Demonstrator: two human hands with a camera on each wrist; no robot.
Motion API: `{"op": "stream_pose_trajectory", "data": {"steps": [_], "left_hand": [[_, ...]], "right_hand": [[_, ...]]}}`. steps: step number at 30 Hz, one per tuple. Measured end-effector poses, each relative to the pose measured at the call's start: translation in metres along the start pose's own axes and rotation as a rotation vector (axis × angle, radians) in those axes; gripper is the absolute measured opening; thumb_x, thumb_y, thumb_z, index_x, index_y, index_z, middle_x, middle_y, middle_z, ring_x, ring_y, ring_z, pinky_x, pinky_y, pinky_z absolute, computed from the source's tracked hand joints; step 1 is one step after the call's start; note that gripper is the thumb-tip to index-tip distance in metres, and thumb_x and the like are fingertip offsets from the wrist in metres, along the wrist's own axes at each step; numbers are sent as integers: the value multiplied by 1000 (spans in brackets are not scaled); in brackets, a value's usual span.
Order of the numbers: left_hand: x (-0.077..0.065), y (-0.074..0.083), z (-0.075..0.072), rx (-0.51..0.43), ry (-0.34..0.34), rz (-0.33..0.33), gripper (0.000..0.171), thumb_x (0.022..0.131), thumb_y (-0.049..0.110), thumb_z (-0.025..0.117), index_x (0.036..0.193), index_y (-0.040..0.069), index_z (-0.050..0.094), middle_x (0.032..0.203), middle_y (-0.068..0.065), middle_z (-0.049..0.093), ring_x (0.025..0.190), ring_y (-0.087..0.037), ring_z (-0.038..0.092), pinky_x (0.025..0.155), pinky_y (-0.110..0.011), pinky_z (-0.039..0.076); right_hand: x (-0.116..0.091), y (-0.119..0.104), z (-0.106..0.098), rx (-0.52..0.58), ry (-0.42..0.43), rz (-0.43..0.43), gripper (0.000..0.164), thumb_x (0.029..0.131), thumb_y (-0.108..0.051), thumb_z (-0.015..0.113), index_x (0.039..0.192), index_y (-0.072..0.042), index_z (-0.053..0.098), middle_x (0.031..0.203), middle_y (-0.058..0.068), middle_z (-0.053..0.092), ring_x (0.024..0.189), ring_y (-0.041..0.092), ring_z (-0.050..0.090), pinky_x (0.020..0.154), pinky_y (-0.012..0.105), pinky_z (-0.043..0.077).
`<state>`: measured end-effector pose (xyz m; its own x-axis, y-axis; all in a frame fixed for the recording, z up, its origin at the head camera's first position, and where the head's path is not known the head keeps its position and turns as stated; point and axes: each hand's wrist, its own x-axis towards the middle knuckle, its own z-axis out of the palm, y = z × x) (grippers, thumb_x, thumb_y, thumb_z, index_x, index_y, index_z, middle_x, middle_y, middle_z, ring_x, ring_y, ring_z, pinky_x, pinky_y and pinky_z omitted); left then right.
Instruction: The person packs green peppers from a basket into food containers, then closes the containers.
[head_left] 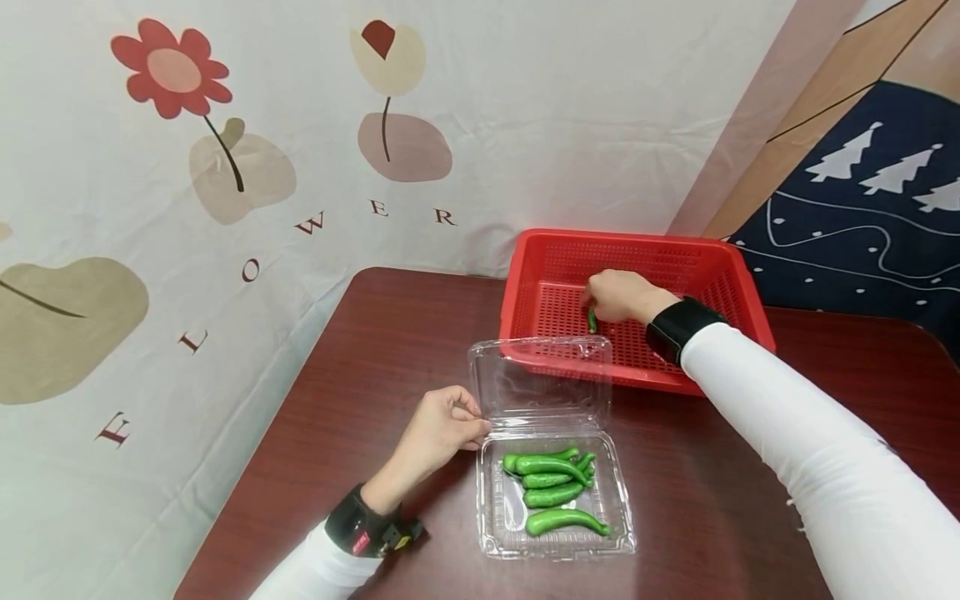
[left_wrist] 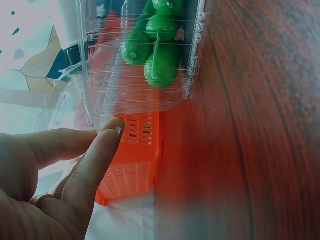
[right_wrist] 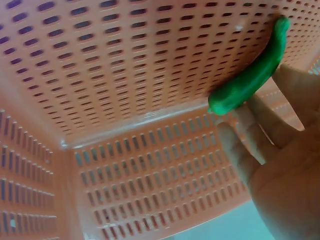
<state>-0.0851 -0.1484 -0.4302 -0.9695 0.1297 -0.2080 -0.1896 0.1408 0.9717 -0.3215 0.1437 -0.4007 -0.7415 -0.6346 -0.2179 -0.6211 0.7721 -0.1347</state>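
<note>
In the head view my left hand (head_left: 442,425) pinches the hinge-side corner of a clear plastic clamshell box (head_left: 495,537) between thumb and forefinger. Its lid (head_left: 540,383) stands raised toward the red basket. Several green chili peppers (head_left: 566,521) lie side by side in the box's base. Down inside the red plastic basket (head_left: 637,379), my right hand (head_left: 618,296) pinches one more green chili pepper (right_wrist: 252,75). The right wrist view shows the thumb on one side of this pepper and the fingers on the other, close to the slotted basket floor.
Everything stands on a dark red-brown wooden table (head_left: 390,333). Behind it hangs a pale cloth (head_left: 510,108) printed with flowers and letters. The basket's near rim is just beyond the lid and overlaps it in the head view.
</note>
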Motion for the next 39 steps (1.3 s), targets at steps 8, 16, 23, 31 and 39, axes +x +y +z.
{"op": "stream_pose_trajectory", "data": {"steps": [8, 16, 23, 31, 39], "left_hand": [[0, -1, 1, -4, 1, -10, 19, 85, -13, 75, 91, -7, 58, 85, -23, 76, 70, -22, 75, 67, -40, 68], [0, 0, 1, -1, -2, -12, 19, 86, -13, 75, 91, -6, 58, 85, -22, 76, 70, -21, 75, 67, -40, 68], [-1, 1, 0, 14, 4, -3, 19, 85, -13, 76, 90, -6, 58, 84, -23, 75, 72, -27, 76, 67, -39, 68], [-1, 2, 0, 7, 9, -9, 19, 85, -14, 75, 89, -6, 58, 84, -23, 75, 73, -27, 76, 67, -39, 68], [-1, 1, 1, 11, 4, 8, 19, 85, -14, 75, 90, -6, 58, 84, -22, 76, 74, -30, 76, 67, -39, 68]], "right_hand": [[-3, 5, -5, 8, 62, 166, 19, 98, -20, 73, 86, -6, 68, 74, 9, 63, 70, 26, 60, 62, 40, 51], [4, 3, -1, 38, -39, 236, 26, 97, -27, 76, 96, -2, 70, 89, 15, 69, 79, 29, 63, 67, 42, 56], [1, 7, -1, 52, -69, 237, 17, 91, -12, 76, 82, -7, 62, 76, 12, 60, 74, 29, 58, 64, 39, 49], [-9, 11, -7, 30, -31, 224, 18, 91, -9, 77, 83, -7, 61, 78, 11, 60, 76, 29, 55, 66, 40, 48], [-20, 9, -22, 65, 46, 171, 13, 92, -10, 76, 81, -6, 69, 71, 8, 59, 68, 25, 53, 61, 37, 44]]}}
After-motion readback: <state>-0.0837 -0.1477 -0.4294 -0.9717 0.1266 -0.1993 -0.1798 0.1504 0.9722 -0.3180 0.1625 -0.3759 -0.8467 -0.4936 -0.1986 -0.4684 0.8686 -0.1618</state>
